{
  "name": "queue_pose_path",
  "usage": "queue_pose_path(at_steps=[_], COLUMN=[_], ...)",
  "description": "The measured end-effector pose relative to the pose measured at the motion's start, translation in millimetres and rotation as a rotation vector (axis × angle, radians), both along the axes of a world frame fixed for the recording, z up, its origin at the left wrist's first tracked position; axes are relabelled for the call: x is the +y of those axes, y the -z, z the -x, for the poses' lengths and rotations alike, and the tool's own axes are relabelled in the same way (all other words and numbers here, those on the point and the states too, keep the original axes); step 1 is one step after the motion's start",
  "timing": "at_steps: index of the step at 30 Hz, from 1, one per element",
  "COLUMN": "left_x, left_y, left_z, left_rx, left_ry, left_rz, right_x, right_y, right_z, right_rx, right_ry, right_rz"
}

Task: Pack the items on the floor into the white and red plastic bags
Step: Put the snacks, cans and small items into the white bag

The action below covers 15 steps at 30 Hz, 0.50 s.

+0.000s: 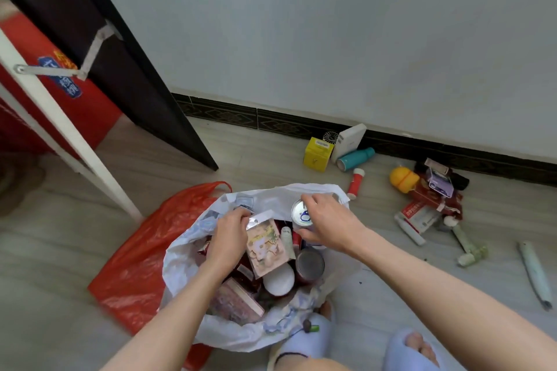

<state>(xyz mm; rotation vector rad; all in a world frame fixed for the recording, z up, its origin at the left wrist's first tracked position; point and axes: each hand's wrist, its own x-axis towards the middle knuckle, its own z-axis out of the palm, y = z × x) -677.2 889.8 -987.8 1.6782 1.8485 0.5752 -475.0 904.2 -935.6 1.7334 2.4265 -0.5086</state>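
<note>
Head cam: my right hand (327, 221) grips a can (301, 214) over the white bag (180, 262), my left hand (230, 235) pinches a printed packet (265, 245) inside. Bag's crammed, so stuff could spill or tear the thin plastic. Red bag (141, 250) lies flat beside it, looks mostly empty.

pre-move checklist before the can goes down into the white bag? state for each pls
1. Right hand grips the can: ok.
2. Can over the white bag mouth: ok.
3. Left hand holds the picture packet aside: ok.
4. Free spot under the can: cannot tell, the bag is crowded.
5. Red bag open for overflow: not ok, it lies flat.
6. Floor cleared: not ok, yellow box, teal bottle and more remain.
</note>
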Motion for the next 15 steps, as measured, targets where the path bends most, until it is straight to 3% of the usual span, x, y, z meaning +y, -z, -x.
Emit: queue_pose_path(at_steps=[7, 11, 15], left_x=[-6, -26, -46], left_y=[14, 27, 46], left_z=[12, 13, 11], left_rx=[0.246, 0.329, 0.445], left_ry=[0.055, 0.236, 0.462], left_rz=[-0.211, -0.325, -0.099], right_x=[4, 5, 0], right_y=[33, 55, 71], right_z=[10, 30, 35], right_rx=[0.006, 0.063, 0.191], right_ry=[0.069, 0.068, 0.124], right_rz=[0.102, 0.077, 0.034])
